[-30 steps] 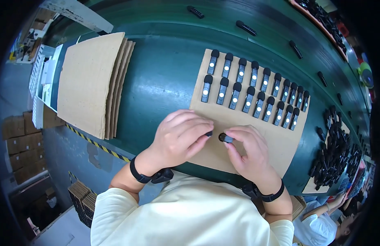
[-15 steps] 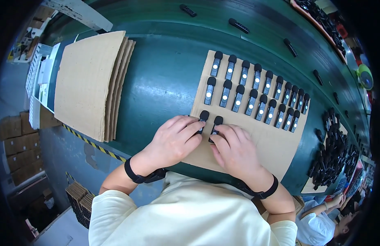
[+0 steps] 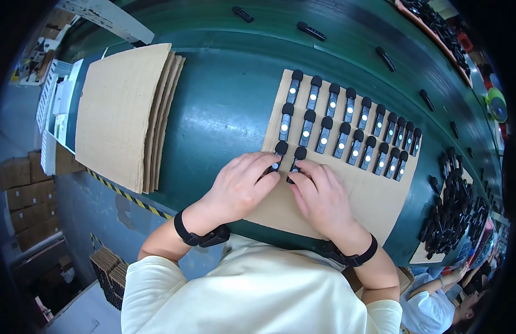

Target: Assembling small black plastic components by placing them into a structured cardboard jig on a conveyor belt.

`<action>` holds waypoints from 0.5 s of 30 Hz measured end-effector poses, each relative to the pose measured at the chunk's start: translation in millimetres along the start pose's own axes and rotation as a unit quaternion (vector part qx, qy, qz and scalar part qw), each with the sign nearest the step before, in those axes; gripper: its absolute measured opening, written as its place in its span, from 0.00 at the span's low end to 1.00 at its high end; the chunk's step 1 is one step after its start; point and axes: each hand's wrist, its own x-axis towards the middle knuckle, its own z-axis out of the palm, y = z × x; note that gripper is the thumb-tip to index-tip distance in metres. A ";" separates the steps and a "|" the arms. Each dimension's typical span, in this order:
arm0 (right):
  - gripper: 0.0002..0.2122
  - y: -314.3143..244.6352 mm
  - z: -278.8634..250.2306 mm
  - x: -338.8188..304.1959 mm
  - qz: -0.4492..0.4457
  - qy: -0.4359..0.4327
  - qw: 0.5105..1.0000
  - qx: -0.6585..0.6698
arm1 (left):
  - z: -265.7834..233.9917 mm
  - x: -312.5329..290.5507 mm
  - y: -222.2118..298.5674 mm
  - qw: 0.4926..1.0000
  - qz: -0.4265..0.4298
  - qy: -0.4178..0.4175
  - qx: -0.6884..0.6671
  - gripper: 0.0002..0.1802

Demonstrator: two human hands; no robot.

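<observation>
Microphones (image 3: 281, 148) are being pinched on the cardboard (image 3: 375, 195), one by the left hand (image 3: 238, 181), one by the right hand (image 3: 323, 196), just beside a neat row (image 3: 341, 139). Black tips (image 3: 300, 152) are being left uncovered, apparently because spacing is being judged.

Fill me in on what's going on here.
The left hand holds one mic and the right hand a second mic, side by side toward the left of a cardboard sheet. Two rows of mics lie farther up it. A mic pile is at right, a cardboard stack at left.
</observation>
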 end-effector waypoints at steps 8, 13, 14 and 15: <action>0.17 -1.9 -18.3 -4.7 0.008 -0.008 0.999 0.048 | -22.8 21.4 -14.6 0.997 -0.050 0.031 -0.051 0.11; 0.17 3.1 -40.2 -11.9 0.032 -0.009 0.995 0.098 | -27.5 79.3 -84.0 0.983 -0.064 0.172 -0.021 0.07; 0.18 3.4 -44.6 -13.2 0.041 -0.008 0.992 0.118 | -26.4 89.2 -103.5 0.978 -0.090 0.187 -0.024 0.07; 0.18 3.3 -49.5 -14.1 0.036 -0.007 0.992 0.121 | -25.7 99.3 -123.1 0.972 -0.114 0.202 -0.029 0.07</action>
